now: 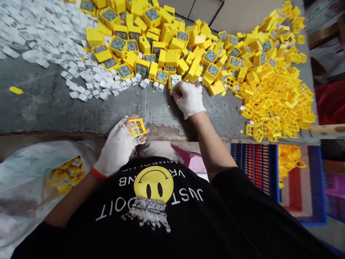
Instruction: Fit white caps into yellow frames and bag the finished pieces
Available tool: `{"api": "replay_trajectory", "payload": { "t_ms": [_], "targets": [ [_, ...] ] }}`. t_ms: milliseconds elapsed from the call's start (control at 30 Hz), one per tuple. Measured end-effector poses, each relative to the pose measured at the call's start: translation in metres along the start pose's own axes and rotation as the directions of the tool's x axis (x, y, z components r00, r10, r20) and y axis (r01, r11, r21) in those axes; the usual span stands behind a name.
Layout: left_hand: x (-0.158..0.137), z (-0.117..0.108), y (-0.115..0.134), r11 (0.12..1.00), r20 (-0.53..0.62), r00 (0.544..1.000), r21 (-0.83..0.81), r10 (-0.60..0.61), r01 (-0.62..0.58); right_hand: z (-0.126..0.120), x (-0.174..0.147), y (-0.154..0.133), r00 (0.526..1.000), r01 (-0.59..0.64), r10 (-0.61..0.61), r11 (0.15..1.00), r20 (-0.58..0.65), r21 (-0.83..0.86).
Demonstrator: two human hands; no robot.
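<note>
My left hand [119, 142], in a white fingerless glove, holds a small yellow plastic window frame [137, 127] with cross bars just over the table's front edge. At the front of the heap, my right hand [189, 98], gloved the same way, has its bent fingers on a yellow plastic box [175, 81] with a grey-green patterned face. Part of that box's lower edge is hidden by the fingers. Behind it lie many similar yellow boxes [172, 57], jumbled together. Small white plastic pieces [94, 81] are strewn to their left.
A heap of yellow window frames [279, 107] covers the right end of the grey table [41, 107]. A large pile of white pieces [39, 28] lies far left. Below the edge are a plastic sack [24, 187] of yellow parts and a blue crate [316, 185].
</note>
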State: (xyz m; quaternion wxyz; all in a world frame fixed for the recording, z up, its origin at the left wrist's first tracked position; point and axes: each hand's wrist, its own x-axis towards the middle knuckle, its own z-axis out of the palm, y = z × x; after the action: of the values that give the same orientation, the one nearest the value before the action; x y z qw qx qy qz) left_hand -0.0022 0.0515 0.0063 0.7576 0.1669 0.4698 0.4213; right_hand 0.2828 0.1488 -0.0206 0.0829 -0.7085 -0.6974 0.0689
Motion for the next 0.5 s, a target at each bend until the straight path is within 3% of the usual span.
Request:
{"api": "replay_trajectory", "payload": {
  "t_ms": [100, 200, 300, 500],
  "targets": [
    [0.002, 0.004, -0.004, 0.999, 0.009, 0.999, -0.044, -0.033, 0.033, 0.0, -0.022, 0.007, 0.999, 0.021, -0.024, 0.998, 0.047, 0.051],
    [0.004, 0.007, -0.009, 0.999, 0.033, 0.998, -0.011, -0.044, 0.044, 0.002, -0.032, 0.018, 1.0, -0.002, 0.002, 0.995, 0.009, 0.097],
    [0.003, 0.01, -0.013, 0.999, 0.031, 0.999, 0.007, -0.032, 0.031, 0.0, -0.026, 0.021, 0.998, -0.041, 0.045, 0.995, -0.038, 0.085],
    [-0.003, 0.016, -0.014, 0.999, 0.007, 0.999, -0.043, -0.032, 0.032, -0.003, -0.006, -0.006, 0.999, 0.003, 0.001, 0.997, 0.05, -0.083]
  ]
}}
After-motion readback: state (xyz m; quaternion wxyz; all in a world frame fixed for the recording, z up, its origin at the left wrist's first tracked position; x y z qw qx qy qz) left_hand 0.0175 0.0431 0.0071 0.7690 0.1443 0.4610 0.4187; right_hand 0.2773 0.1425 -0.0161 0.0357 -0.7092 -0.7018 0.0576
